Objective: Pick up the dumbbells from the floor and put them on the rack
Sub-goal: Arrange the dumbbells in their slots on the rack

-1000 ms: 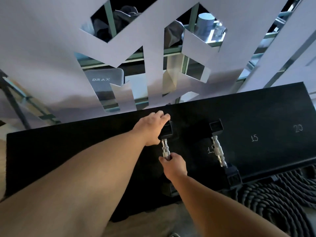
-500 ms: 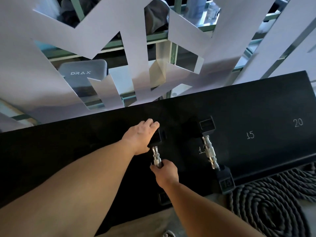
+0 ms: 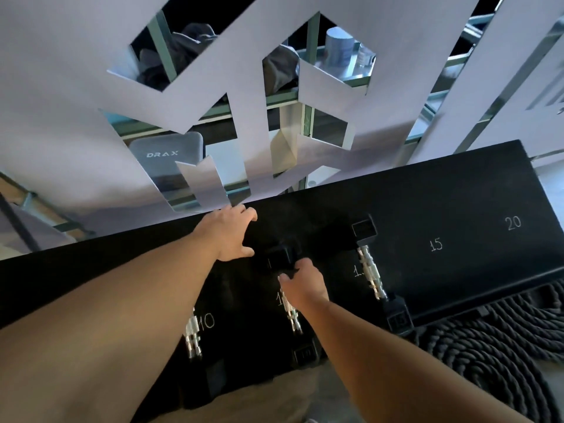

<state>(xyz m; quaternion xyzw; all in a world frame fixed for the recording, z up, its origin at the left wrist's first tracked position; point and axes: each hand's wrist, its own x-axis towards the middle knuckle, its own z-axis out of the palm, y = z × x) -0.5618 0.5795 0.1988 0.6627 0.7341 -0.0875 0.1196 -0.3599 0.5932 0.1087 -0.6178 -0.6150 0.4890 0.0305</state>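
- Dumbbells are sitting three across on the black rack (image 3: 442, 190), each one lying front to back on the sloped top with the chalked numbers beside them.
- Your right hand (image 3: 305, 285) is resting over the far part of the middle dumbbell (image 3: 291, 315), fingers curled loosely down by its far black head (image 3: 279, 258); it is lying on the weight, not squeezing it, and I cannot tell if the thumb is wrapped underneath.
- Your left hand (image 3: 227, 235) is spread open with nothing in it, fingertips reaching toward the back edge of the rack, thumb pointing at that same far head. To me it looks like you are bracing or nudging, not gripping.
- The near head of the middle dumbbell is hanging just at the front lip of the rack, so I would judge you are sliding it back to seat it.
- The right dumbbell (image 3: 370, 271) is lying apart from both hands, slightly slanted, its near head marked 15 poking past the front edge beside the coiled rope (image 3: 494, 352) on the floor.
- The left dumbbell (image 3: 192, 334) is partly hidden by your left forearm, next to the chalked 10.
- The 15 and 20 spots further right are showing bare rack.
- No dumbbell is showing on the floor in this view, so whether more are waiting I cannot say.
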